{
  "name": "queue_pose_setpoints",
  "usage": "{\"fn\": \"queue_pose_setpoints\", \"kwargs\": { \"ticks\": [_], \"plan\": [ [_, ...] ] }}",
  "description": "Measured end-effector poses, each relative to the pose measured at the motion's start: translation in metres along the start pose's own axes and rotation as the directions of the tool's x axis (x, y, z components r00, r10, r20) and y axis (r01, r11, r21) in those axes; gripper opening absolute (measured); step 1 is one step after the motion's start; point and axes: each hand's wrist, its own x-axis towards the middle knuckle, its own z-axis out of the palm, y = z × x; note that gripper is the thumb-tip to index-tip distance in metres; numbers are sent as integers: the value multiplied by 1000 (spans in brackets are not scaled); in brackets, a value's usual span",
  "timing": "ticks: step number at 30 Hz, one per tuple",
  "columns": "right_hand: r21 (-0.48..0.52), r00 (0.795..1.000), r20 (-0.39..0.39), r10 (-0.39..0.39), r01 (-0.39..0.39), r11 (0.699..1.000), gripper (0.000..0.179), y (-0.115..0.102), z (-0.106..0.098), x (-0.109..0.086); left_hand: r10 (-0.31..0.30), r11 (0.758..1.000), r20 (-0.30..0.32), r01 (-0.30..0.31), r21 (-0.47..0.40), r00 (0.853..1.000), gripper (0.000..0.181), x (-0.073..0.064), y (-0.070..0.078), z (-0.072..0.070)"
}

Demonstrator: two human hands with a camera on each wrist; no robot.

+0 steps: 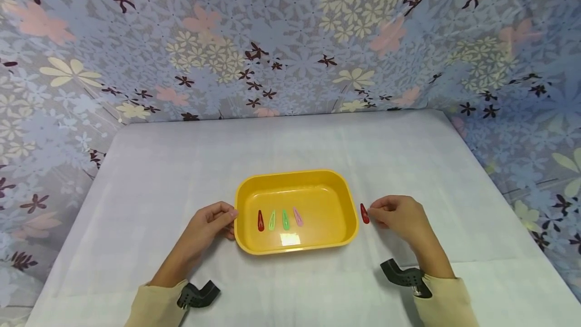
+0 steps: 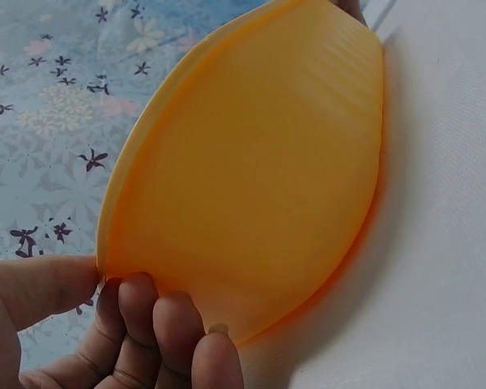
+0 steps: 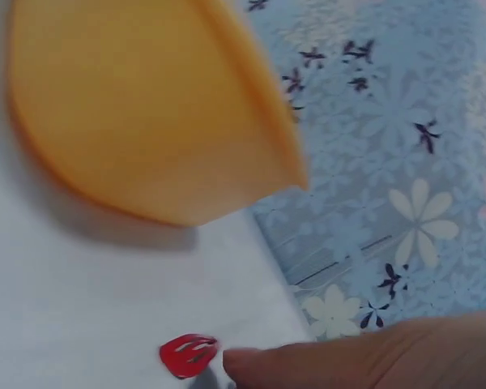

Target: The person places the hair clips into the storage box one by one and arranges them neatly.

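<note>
A yellow plastic tray (image 1: 317,206) stands on the white-covered table. Inside it lie a dark red hair clip (image 1: 260,221), a light green hair clip (image 1: 272,220), a green hair clip (image 1: 285,220) and a pink hair clip (image 1: 298,217), side by side. My left hand (image 1: 211,223) grips the tray's left end; the left wrist view has its thumb at the rim and its fingers (image 2: 174,324) against the outer wall. Just right of the tray is another red hair clip (image 1: 364,213). My right hand (image 1: 401,218) is beside that clip, thumb (image 3: 308,365) close to it; the other fingers are largely hidden.
White cloth (image 1: 181,155) covers the table. Flowered fabric (image 1: 281,54) rises behind it and hangs at both sides. Each wrist wears a black camera mount, one on the left (image 1: 197,295) and one on the right (image 1: 406,276).
</note>
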Motion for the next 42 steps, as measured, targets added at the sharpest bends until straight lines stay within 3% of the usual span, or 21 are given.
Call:
{"fn": "queue_pose_setpoints", "kwargs": {
  "ticks": [5,17,35,42],
  "plan": [
    [-84,1000,-3,-28,28,996,22,-5,5,2,6,1000,3,-6,6,1000,29,0,-1,-1],
    [-111,999,-10,-42,40,993,17,-13,13,5,5,1000,8,-5,9,1000,30,1,1,-2],
    [-93,1000,-17,-5,3,996,15,-16,20,5,-15,1000,3,14,10,1000,30,1,2,-2],
    [-23,1000,16,15,-15,1000,18,-13,17,6,-5,1000,10,5,7,1000,29,2,0,-3]
  ]
}}
